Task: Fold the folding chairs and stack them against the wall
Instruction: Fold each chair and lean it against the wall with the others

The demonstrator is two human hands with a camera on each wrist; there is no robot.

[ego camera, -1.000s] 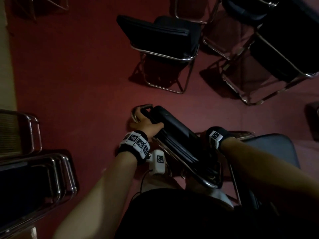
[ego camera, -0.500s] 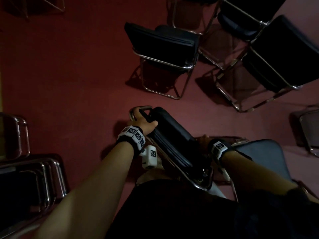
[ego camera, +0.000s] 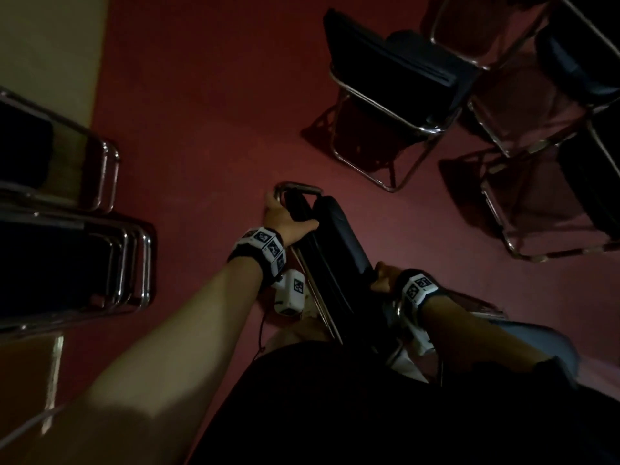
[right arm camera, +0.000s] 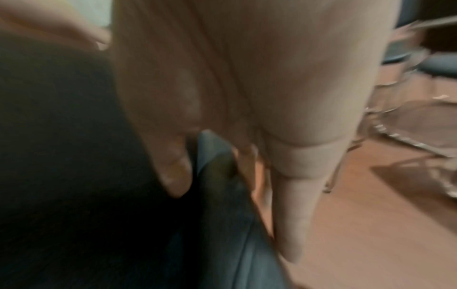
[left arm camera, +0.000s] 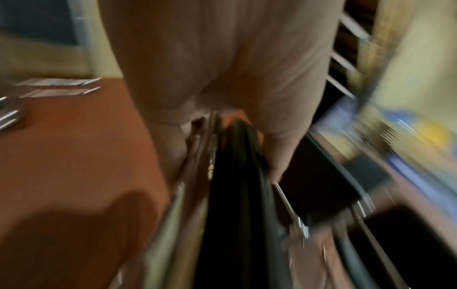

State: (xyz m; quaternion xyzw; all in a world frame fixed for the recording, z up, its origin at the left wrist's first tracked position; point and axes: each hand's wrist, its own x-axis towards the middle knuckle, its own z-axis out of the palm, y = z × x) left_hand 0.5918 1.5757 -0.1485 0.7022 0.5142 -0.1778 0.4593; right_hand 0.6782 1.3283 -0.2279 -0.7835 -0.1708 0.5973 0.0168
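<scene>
Folded chair (ego camera: pixel 339 260) being carried flat, both hands gripping.
Left hand (ego camera: pixel 285 218) is clasping the frame end, right hand (ego camera: pixel 385 278) is clasping the padded edge, balancing it toward the wall stack (ego camera: pixel 84 263).

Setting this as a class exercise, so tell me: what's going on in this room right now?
A person is carrying a folded chair, left hand gripping its far end and right hand its near end. Folded chairs already stand by the wall on the left. Several open chairs still stand on the red floor.
</scene>
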